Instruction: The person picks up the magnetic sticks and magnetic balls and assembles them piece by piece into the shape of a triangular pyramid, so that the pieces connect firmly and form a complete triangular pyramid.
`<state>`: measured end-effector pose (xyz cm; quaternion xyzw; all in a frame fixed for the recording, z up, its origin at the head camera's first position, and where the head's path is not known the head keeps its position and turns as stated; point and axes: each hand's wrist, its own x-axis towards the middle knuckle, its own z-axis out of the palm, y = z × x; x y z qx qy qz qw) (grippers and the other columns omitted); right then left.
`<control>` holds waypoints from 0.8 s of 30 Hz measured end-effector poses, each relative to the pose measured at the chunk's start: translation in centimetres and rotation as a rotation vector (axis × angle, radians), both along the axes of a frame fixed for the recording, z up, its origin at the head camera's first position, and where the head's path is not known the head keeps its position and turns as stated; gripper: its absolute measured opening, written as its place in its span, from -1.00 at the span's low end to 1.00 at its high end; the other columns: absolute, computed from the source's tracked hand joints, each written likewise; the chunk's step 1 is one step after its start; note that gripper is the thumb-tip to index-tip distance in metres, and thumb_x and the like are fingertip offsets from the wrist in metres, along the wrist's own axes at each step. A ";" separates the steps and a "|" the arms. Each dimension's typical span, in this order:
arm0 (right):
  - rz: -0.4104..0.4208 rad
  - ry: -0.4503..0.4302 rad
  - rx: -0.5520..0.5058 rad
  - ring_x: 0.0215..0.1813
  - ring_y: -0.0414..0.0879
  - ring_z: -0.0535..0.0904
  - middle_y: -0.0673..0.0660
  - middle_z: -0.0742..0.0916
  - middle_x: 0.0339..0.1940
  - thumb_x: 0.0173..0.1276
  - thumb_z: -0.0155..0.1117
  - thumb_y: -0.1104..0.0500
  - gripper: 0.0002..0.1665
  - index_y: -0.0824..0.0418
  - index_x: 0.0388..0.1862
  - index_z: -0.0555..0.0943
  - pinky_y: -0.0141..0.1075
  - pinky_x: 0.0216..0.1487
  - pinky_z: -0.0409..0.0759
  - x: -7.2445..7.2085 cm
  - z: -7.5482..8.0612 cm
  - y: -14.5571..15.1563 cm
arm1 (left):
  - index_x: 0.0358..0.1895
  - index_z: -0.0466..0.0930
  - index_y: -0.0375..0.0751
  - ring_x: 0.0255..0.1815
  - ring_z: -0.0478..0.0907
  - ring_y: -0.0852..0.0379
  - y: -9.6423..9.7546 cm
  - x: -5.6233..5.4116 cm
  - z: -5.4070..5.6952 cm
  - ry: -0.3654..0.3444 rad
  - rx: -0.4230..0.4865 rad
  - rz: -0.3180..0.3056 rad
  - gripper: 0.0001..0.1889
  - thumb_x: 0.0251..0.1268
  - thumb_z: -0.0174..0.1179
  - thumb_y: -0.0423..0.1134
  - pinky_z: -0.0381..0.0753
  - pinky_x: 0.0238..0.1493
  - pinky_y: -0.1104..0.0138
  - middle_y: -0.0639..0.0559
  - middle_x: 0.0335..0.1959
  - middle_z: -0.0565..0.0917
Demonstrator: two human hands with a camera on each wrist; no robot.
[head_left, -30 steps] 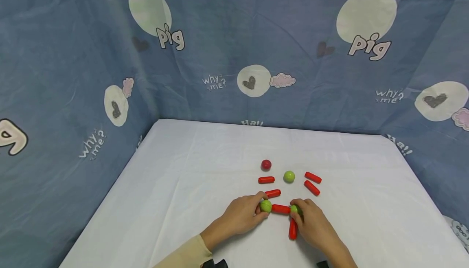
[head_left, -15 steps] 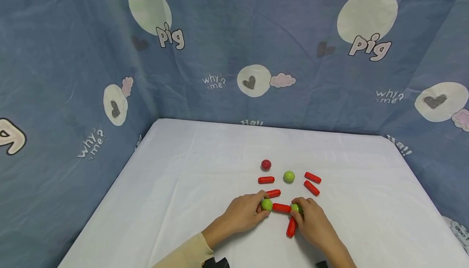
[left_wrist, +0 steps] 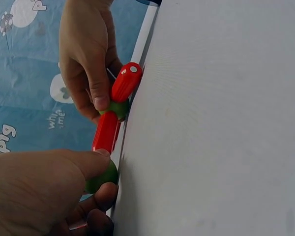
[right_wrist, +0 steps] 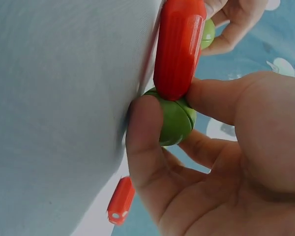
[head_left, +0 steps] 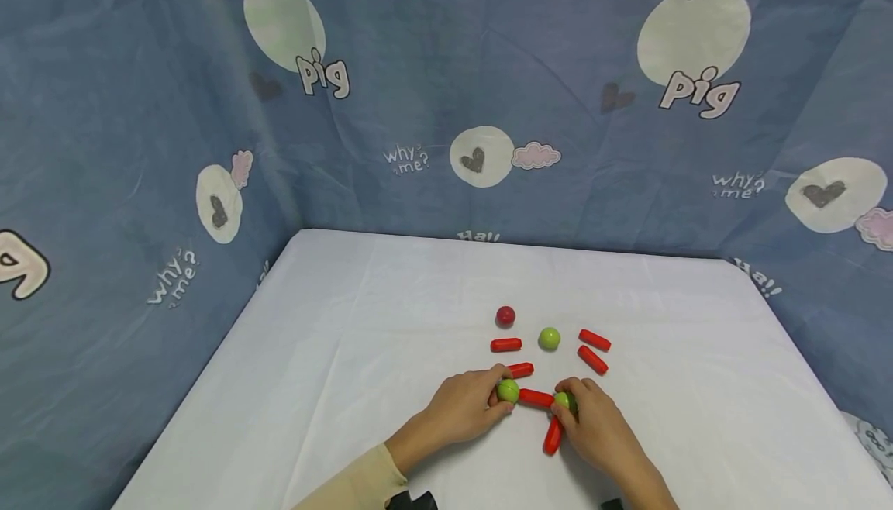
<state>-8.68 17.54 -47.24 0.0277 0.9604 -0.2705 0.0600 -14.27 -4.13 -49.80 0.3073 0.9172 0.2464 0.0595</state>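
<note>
Fabric-walled booth, blue pig-print cloth (head_left: 391,53), white-topped table (head_left: 391,293)

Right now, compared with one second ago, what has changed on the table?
The nearest red stick has turned slightly, its near end swinging left. Nothing was newly grasped or released: the left hand still grips a green ball, the right hand another. The loose red ball and loose green ball stayed in place.
</note>
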 end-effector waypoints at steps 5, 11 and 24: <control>0.014 -0.006 0.025 -0.23 -0.10 0.50 0.07 0.65 -0.15 0.38 0.38 0.13 -0.71 0.16 0.05 0.65 -0.11 -0.08 0.66 0.0 -0.2 0.1 | 0.03 0.52 0.10 -0.54 0.34 0.37 0.1 -0.1 0.1 -0.018 -0.014 -0.007 -0.71 0.35 0.35 -0.01 0.32 -0.48 0.48 0.31 -0.54 0.42; 0.022 -0.019 0.059 -0.29 -0.13 0.45 0.03 0.65 -0.17 0.39 0.38 0.09 -0.72 0.08 0.05 0.72 -0.22 -0.23 0.52 0.0 -0.3 0.2 | 0.10 0.54 0.10 -0.49 0.36 0.36 0.6 -0.5 0.3 -0.047 -0.028 -0.031 -0.69 0.37 0.33 -0.02 0.35 -0.42 0.47 0.29 -0.50 0.44; -0.009 -0.071 0.126 -0.35 -0.09 0.44 0.04 0.65 -0.24 0.33 0.44 -0.02 -0.73 0.04 -0.05 0.75 -0.24 -0.36 0.39 0.0 0.2 0.5 | 0.37 0.46 0.14 -0.25 0.55 0.24 0.4 -2.0 0.8 -0.057 -0.070 0.004 -0.41 0.28 0.41 -0.01 0.58 -0.16 0.37 0.12 -0.02 0.58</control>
